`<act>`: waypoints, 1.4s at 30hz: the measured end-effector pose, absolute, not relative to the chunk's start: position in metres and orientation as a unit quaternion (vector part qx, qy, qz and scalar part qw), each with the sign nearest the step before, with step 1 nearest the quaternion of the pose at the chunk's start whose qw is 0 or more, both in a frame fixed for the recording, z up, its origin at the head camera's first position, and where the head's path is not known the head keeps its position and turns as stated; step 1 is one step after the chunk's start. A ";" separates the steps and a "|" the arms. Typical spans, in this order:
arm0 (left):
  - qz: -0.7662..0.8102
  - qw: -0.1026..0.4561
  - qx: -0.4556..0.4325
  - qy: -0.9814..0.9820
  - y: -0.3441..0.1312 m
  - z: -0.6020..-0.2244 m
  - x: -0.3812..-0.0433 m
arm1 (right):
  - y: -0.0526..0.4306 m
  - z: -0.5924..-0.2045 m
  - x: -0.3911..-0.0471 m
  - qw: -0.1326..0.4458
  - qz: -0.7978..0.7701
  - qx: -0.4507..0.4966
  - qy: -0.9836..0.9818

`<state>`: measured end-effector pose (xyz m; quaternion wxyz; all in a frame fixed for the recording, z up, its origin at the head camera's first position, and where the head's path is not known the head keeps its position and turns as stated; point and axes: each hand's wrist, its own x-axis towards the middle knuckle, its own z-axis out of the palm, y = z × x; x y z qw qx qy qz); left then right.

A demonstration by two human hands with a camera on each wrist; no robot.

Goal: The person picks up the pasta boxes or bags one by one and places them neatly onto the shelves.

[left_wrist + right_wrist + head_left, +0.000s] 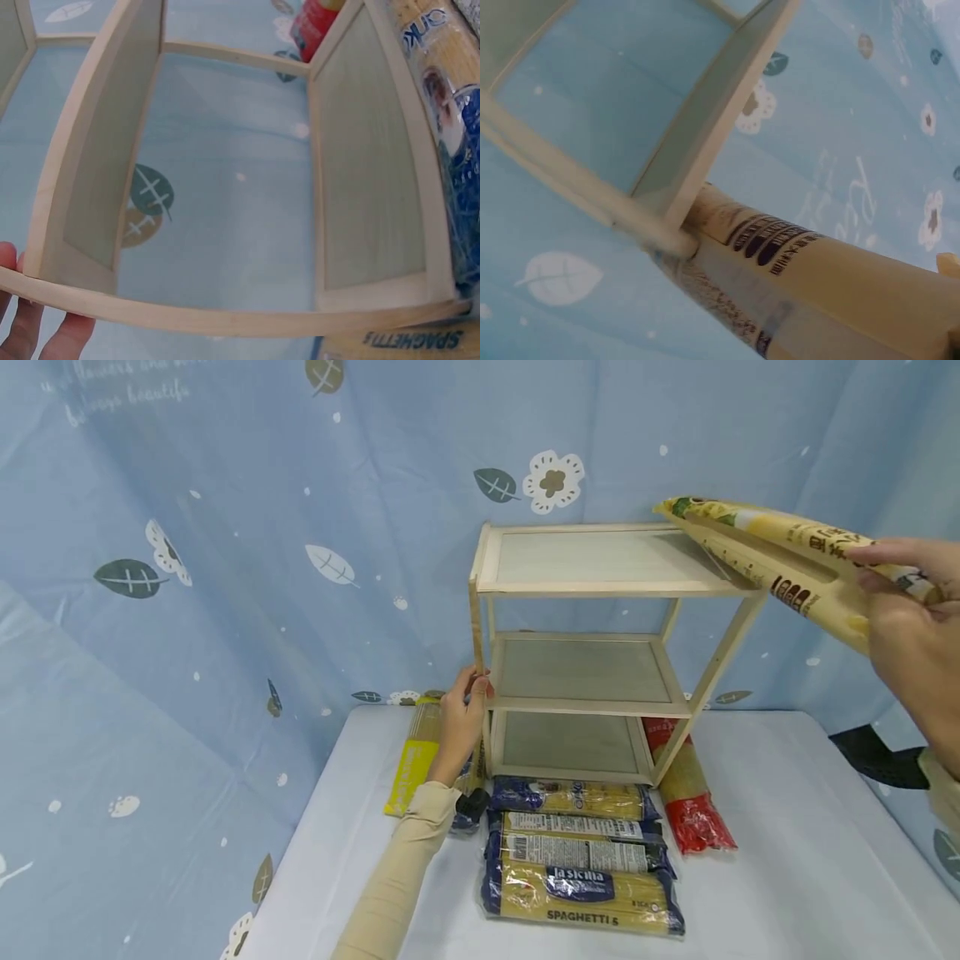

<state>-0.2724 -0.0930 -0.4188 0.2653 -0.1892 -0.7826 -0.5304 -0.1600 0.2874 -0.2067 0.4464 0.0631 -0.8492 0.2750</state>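
A three-tier wooden shelf rack (592, 705) with pale translucent panels stands at the middle of the table. My left hand (462, 714) grips its left front post beside the middle tier; in the left wrist view, fingers (67, 339) wrap the wood. At the right, my right hand (911, 618) holds yellow noodle packages (806, 597), apparently two, one above the other. Their far ends reach over the right side of the top tier. In the right wrist view, a package (802, 255) with dark printing lies close against the rack's corner.
Several blue-and-yellow spaghetti packs (585, 893) lie in front of the rack. A yellow-labelled pack (414, 768) is left of it, beside a partly hidden blue one. A red-ended pasta pack (688, 797) lies right. Blue patterned curtain (247, 485) hangs behind the white table (780, 860).
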 end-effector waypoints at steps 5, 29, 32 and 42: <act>-0.533 0.262 -0.187 -0.783 -0.093 -0.420 -0.269 | 0.253 -0.193 -0.161 0.450 0.223 0.049 -0.863; -0.546 0.289 -0.187 -0.764 -0.092 -0.404 -0.248 | 0.186 -0.211 -0.202 0.485 0.130 0.081 -0.861; -0.545 0.297 -0.199 -0.759 -0.093 -0.393 -0.238 | 0.184 -0.213 -0.198 0.464 0.113 0.099 -0.873; -0.545 0.290 -0.193 -0.763 -0.091 -0.392 -0.239 | 0.186 -0.216 -0.182 0.374 0.106 0.092 -0.917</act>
